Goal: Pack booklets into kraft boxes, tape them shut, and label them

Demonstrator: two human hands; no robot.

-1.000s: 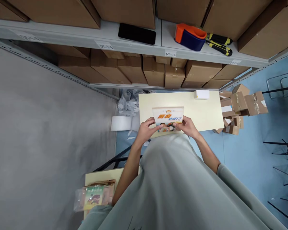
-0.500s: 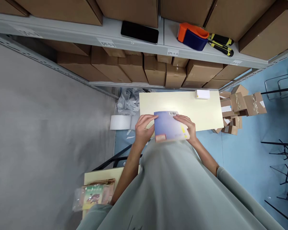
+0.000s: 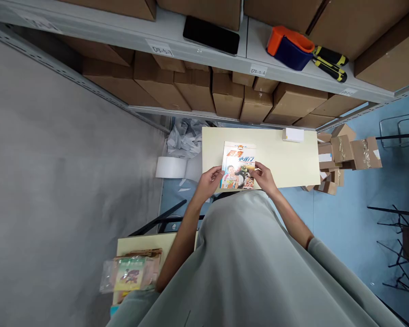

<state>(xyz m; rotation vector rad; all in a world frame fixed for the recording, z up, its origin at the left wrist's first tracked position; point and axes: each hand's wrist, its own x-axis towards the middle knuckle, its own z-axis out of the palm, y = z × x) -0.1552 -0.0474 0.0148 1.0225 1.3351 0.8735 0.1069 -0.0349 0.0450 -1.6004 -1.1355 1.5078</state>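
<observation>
A book [image 3: 237,167] with an illustrated front cover, showing a figure and pictures of food, faces up over the near part of the cream table [image 3: 286,163]. My left hand [image 3: 208,182] grips its left edge, fingers closed and bent. On the opposite edge, my right hand [image 3: 264,178] pinches the book with thumb and fingers. Whether the book rests flat on the tabletop or is held slightly above it, I cannot tell.
A small white box [image 3: 293,135] stands at the table's back right. Shelves with cardboard boxes [image 3: 257,103] run across the front, bearing a phone [image 3: 211,35] and an orange-and-blue tape dispenser [image 3: 289,47]. Cartons [image 3: 341,149] pile up right; packaged books [image 3: 131,272] lie lower left.
The book has been turned over from its purple back cover to its illustrated front. Both hands still hold its sides, and it now lies farther forward over the table.
</observation>
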